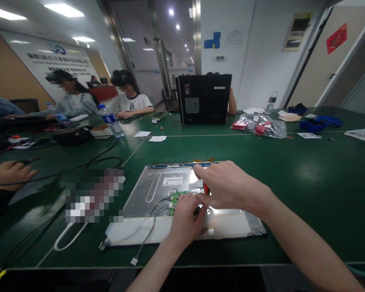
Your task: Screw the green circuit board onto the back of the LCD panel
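A silver metal display panel [158, 186] lies back side up on the green table [307, 182] in front of me. A small green circuit board [177, 197] with grey wires sits near its middle. My left hand [187, 219] rests on the panel beside that board, fingers curled and pressing down. My right hand [228, 184] hovers just above it, fingers closed around a red-handled tool [205, 188], which is mostly hidden; it looks like a small screwdriver.
A black computer case [204, 98] stands at the far middle. A plastic bag of red parts [260, 125] lies right of it. Two people sit at the far left behind a water bottle [110, 119]. Another person's hand [9, 174] rests at the left edge. Cables run across the left side.
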Motion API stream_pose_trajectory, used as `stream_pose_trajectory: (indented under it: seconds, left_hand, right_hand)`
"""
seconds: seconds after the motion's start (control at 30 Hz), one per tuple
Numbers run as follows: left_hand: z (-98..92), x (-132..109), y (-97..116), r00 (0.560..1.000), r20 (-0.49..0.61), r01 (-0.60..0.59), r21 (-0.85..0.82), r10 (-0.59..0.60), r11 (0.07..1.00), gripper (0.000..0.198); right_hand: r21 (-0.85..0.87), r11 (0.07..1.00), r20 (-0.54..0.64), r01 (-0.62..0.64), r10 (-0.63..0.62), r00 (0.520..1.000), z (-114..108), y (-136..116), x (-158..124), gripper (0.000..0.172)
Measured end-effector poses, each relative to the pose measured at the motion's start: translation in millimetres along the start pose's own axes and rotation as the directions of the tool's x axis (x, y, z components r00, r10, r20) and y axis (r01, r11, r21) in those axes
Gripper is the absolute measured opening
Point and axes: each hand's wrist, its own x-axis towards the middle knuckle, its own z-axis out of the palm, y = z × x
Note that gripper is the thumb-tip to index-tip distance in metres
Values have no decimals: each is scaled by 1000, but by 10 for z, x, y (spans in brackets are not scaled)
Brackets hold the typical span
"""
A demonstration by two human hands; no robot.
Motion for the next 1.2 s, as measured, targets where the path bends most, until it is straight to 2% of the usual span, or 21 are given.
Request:
stream_pose_trajectory:
  seconds: [0.13,0.27,0.4,0.5,0.6,0.7,0.8,0.9,1.0,1.1,1.2]
  left_hand:
    - [-1,12,14,1000,-4,-1,15,1,1000,12]
    - [-11,22,25,1000,8,7,-1,-7,1000,14]
    - [-6,16,15,1000,1,-5,1,5,1000,17]
    - [4,8,7,1000,-18,-9,13,10,1000,14]
    - [5,8,11,1000,-5,-1,25,1,1000,11]
    - [-2,13,19,1000,2,11,16,-11,1000,12]
    - [-4,15,21,1000,2,18,5,-18,1000,14]
    - [-4,16,23,1000,-25,14,11,-14,1000,14]
    - [-10,20,31,1000,-10,10,20,-10,1000,14]
    - [-12,21,30,1000,21,13,20,-13,1000,14]
    - [0,15,12,1000,8,1,16,-1,1000,14]
  right_hand:
    - [-49,994,-4,-98,98,995,-2,-21,55,37]
    - [-29,998,16,-57,57,998,1,-12,50,23]
    - [13,1000,19,9,-9,1000,11,2,15,34]
    - [-15,999,1,-49,49,999,14,-4,37,40]
    - [-49,994,5,-95,95,995,11,-3,63,35]
    - [-24,999,10,-35,35,999,15,16,43,24]
    - [16,999,-12,33,-32,999,22,27,9,32]
    - [2,1000,-14,-2,2,1000,16,16,14,40]
    - [-35,998,4,-59,60,998,5,7,37,37]
    - [-16,1000,11,-15,16,1000,2,18,26,23]
    - [7,1000,-3,30,-30,1000,2,22,7,29]
